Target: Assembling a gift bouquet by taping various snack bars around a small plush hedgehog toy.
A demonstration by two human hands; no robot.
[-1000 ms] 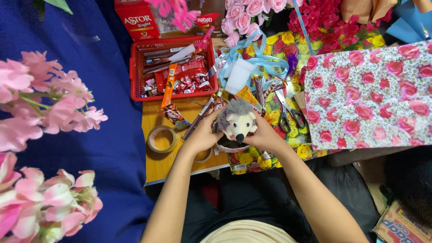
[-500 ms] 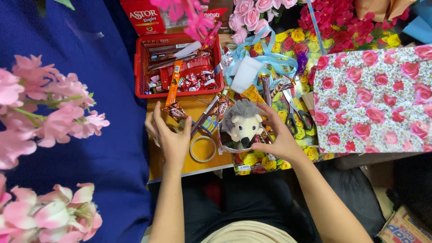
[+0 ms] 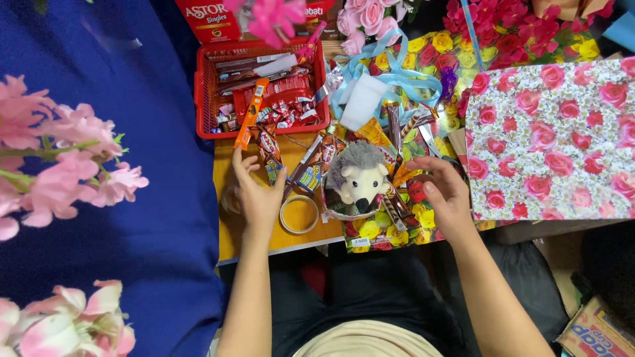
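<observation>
We look down on a small wooden tabletop (image 3: 228,238) crowded with craft things. Our left hand (image 3: 259,192) lies flat and open on it, fingers spread, its fingertips touching a few wrapped snack bars (image 3: 268,149) that spill out below a red plastic basket (image 3: 205,99). The hand grips nothing. Just to its right a roll of clear tape (image 3: 299,215) lies flat on the wood, close beside the thumb side of the hand but apart from it.

Between our two hands sits a small plush hedgehog (image 3: 357,178), grey on the back with a cream face, upright in a little bouquet cup ringed with chocolate bars and yellow paper roses (image 3: 370,231). Neither hand holds it.

Our right hand (image 3: 446,192) hovers open just right of the toy, fingers curled loosely toward the sweets around it; we cannot tell whether the fingertips touch them. The hands stand well apart, one on each side of the hedgehog.

Behind the toy lies a pale blue ribbon (image 3: 397,76) looped around a white card. To the right a sheet of rose-printed wrapping paper (image 3: 555,139) covers the edge of the tabletop. A blue cloth (image 3: 132,132) fills the left, with pink artificial blossoms (image 3: 59,158) in front of it.
</observation>
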